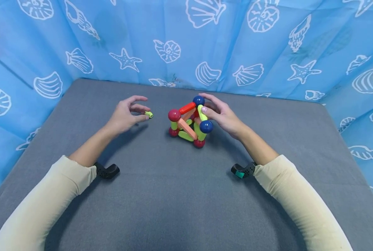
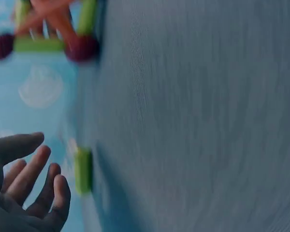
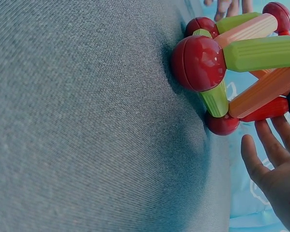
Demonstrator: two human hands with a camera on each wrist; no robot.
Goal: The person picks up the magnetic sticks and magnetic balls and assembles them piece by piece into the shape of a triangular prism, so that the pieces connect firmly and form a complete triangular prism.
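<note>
A toy frame of balls and rods (image 1: pixel 187 129) stands on the grey cloth in the head view. Its lower balls are dark red, two upper ones are blue, and its rods are green, orange and red. My right hand (image 1: pixel 221 113) grips it from the right, thumb on the top green rod (image 1: pixel 202 113) and a finger by the far blue ball (image 1: pixel 199 100). In the right wrist view, fingers reach a red rod (image 3: pixel 265 109). Left of the frame, my left hand (image 1: pixel 128 115) is beside a loose green rod (image 2: pixel 83 170); the left wrist view shows its fingers spread and apart from the rod.
Grey cloth (image 1: pixel 161 195) covers the table. A blue curtain with white shell prints (image 1: pixel 167 52) hangs along the back and sides. Each wrist wears a black camera mount, the left one (image 1: pixel 108 171) and the right one (image 1: pixel 243 170).
</note>
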